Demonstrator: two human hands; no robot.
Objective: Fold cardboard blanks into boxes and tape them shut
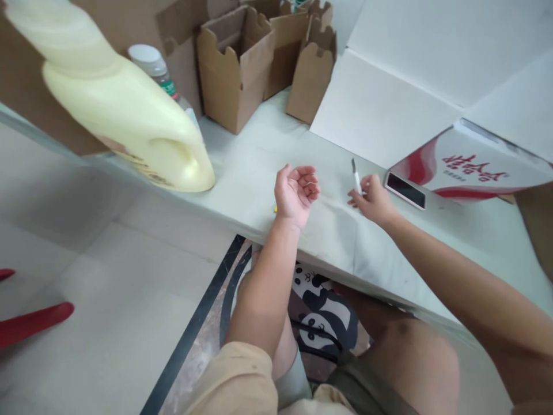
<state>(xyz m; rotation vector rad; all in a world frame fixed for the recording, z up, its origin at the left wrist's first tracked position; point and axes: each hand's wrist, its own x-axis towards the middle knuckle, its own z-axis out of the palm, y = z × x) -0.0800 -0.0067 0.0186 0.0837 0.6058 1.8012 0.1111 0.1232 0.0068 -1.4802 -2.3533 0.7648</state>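
My left hand hovers above the pale table cover with its palm turned up. Its fingers are loosely curled and apart, and no object shows in them. Beside that wrist, a tiny yellow thing is mostly hidden. To the right, my right hand has its fingers around the white handle of a small knife, whose short grey blade points away from me. The lower end of the handle is covered by the fingers. A phone with a dark screen lies just right of my right hand.
A large pale yellow bottle stands at the left table edge, with a white-capped bottle behind it. Several open cardboard boxes are at the back. A white carton with red print has raised flaps at the right.
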